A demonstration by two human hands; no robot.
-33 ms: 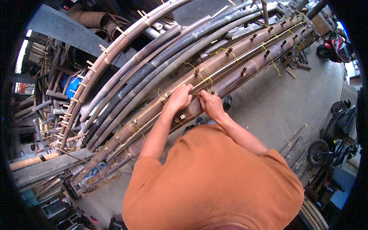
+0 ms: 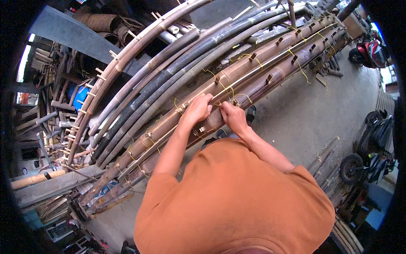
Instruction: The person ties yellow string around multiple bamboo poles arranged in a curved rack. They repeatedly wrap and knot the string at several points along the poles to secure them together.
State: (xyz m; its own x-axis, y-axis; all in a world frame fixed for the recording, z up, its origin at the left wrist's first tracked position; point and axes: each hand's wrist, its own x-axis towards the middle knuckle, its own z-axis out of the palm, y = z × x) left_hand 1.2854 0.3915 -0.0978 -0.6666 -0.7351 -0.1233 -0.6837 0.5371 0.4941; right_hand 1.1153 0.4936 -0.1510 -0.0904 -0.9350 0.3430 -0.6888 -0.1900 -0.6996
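Observation:
Two long brown bamboo poles lie side by side in front of me, the far pole and the near pole, with a thin pale strip between them. Short dark pegs stick out along both. Yellow cord is looped about the poles. My left hand rests closed over the far pole and the gap; whatever is in its fingers is hidden. Beside it, my right hand is closed at the near pole, pinching yellow cord next to a peg.
Several curved bamboo poles lie beyond the work, and an arched pole carries pale pegs. A red motorcycle stands at the far right, a dark motorcycle nearer. Scrap wood is heaped at left; loose sticks lie on the floor.
My right hand has shifted very slightly toward me. A loop of yellow cord now shows just beyond it, over the near pole. My left hand has stayed in place.

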